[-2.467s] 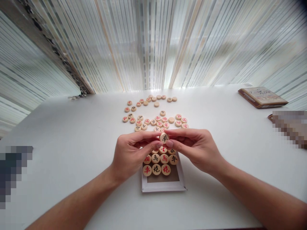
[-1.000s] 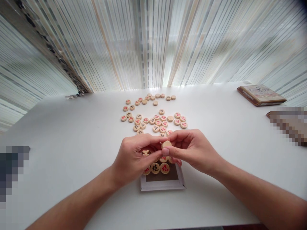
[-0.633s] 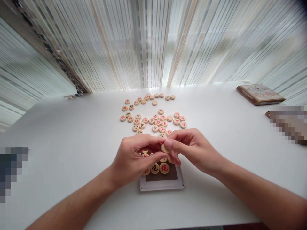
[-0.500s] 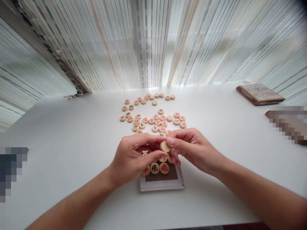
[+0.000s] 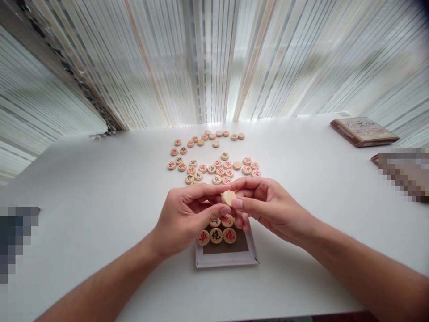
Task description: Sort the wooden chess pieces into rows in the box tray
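A round wooden xiangqi piece (image 5: 228, 198) is held up over the box with a plain, unmarked side showing. My right hand (image 5: 273, 205) has its thumb pressed on the piece's right edge, with the index finger behind. From the other side, my left hand (image 5: 186, 219) closes thumb and index finger around the same piece. Underneath is a shallow white-rimmed box (image 5: 228, 260) with a brown bottom. In it lie several pieces, among them a red-lettered piece (image 5: 229, 235) and a black-lettered piece (image 5: 216, 235); my hands cover the box's far part.
Several loose xiangqi pieces (image 5: 220, 171) are scattered beyond my hands on the white table (image 5: 100, 192), some lettered, some plain side up. A printed flat box (image 5: 365, 130) lies at the back right, a brown box (image 5: 402, 174) nearer. A string curtain (image 5: 201, 62) hangs behind.
The held piece has shifted slightly up and left between my fingers, and its plain face is turned more toward me. My hands have barely moved.
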The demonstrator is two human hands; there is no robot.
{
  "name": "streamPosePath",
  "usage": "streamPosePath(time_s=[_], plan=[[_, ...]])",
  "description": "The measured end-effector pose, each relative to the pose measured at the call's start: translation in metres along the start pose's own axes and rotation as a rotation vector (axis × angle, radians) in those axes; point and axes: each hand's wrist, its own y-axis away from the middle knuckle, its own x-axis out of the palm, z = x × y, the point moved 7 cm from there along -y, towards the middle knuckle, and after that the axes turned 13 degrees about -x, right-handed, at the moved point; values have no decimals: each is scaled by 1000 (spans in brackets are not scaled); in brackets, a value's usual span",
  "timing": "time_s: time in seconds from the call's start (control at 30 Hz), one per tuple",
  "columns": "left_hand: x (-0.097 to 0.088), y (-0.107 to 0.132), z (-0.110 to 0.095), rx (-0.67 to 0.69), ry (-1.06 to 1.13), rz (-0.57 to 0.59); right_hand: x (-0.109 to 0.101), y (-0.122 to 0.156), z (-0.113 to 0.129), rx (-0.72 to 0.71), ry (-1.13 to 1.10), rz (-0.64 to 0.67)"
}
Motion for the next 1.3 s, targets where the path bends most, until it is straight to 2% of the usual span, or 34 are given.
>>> streamPosePath(time_s=[0.23,0.4,0.53,0.67,0.83,1.0,1.3], plan=[[0,0,-8,78,-66,-30,1,-1,-1,-1,3,12],[-1,6,-14,235,-367,-83,1,0,-3,25,23,1],[5,9,-17,315,-513,-36,0,-1,-4,30,47,-20],[5,8,-18,269,-472,-28,1,-3,-3,12,32,8],[2,4,-14,166,-278,-13,3,-4,1,28,-8,15],[3,1,-12,118,-144,15,5,-3,3,24,-57,4],[6,1,-11,105,-121,34,1,-1,-2,2,-19,1]])
